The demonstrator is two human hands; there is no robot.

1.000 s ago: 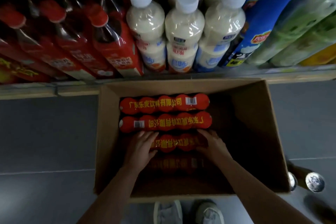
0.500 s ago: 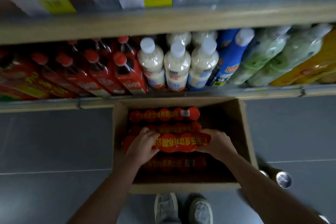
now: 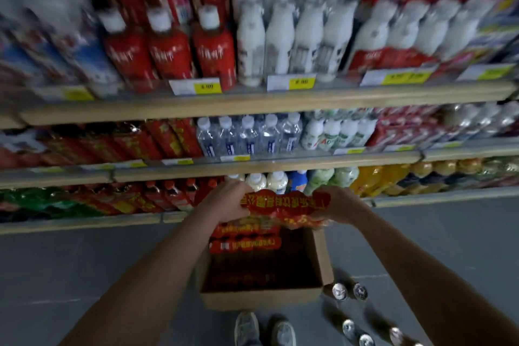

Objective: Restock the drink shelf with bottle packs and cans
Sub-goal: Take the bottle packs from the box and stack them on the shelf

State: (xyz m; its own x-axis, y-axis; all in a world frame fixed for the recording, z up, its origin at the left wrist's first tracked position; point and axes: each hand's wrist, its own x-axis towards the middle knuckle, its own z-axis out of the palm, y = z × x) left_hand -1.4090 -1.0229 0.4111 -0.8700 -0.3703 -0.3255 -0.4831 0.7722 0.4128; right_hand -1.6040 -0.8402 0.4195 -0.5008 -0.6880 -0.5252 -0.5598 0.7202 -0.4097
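**Red bottle pack held above the open carton**

Both hands grip one red bottle pack (image 3: 283,206) by its ends: the left hand (image 3: 224,201) is curled round the left end, the right hand (image 3: 338,205) round the right end. The pack hangs level in the air over the far edge of the cardboard box (image 3: 323,258), in front of the lowest shelf (image 3: 84,222). More red packs (image 3: 245,243) lie inside the box against its far wall. The box stands on the grey floor (image 3: 84,275), close to the shelf's front edge. Several cans (image 3: 349,291) stand on the floor just beside the box's right near corner. Two shoes (image 3: 264,329) show at the near edge of the box
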